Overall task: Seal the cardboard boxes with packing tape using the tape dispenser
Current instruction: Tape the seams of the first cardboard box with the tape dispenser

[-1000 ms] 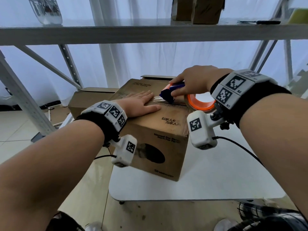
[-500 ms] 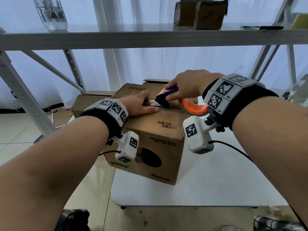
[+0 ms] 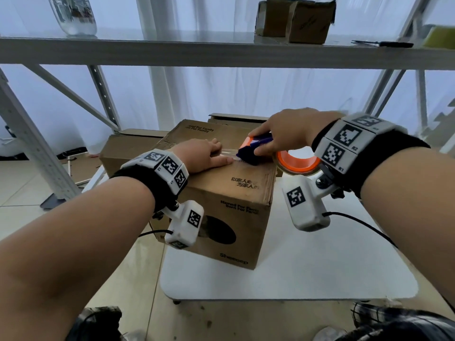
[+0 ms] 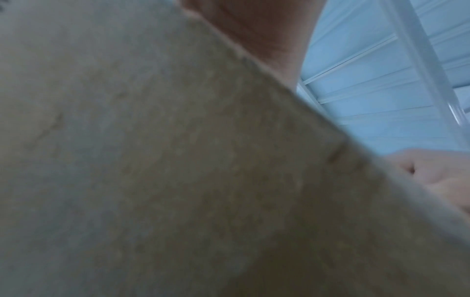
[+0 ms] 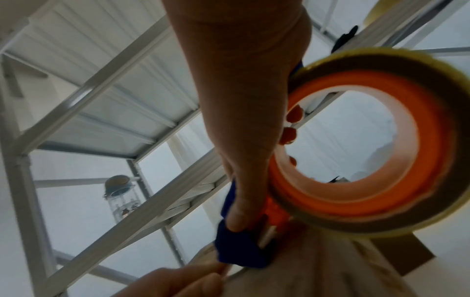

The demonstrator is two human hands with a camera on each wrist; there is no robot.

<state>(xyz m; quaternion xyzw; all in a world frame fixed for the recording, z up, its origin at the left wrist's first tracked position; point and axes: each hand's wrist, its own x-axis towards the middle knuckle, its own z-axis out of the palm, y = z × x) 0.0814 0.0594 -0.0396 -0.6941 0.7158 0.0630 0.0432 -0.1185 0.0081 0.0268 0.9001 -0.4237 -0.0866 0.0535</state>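
Note:
A brown cardboard box (image 3: 229, 205) with printed text stands on the white table (image 3: 307, 267). My left hand (image 3: 204, 156) lies flat on the box top, fingers pressing down near the seam. My right hand (image 3: 285, 134) grips the blue and orange tape dispenser (image 3: 256, 150), whose blue head touches the box top just right of the left fingers. Its tape roll (image 3: 299, 163) with an orange core hangs past the box's right edge. In the right wrist view the thumb (image 5: 239, 213) presses the blue dispenser head (image 5: 239, 251) against the box. The left wrist view is filled by blurred cardboard (image 4: 178, 180).
More cardboard boxes (image 3: 128, 148) sit behind and left of the taped one. A metal shelf (image 3: 221, 52) spans overhead, carrying two small boxes (image 3: 295, 20) and a glass jar (image 3: 73, 16). Slanted shelf struts (image 3: 32, 148) stand at left.
The dispenser has stayed at the box's top seam while my left fingers closed in toward its head. My head moved, so the box sits lower and nearer in view.

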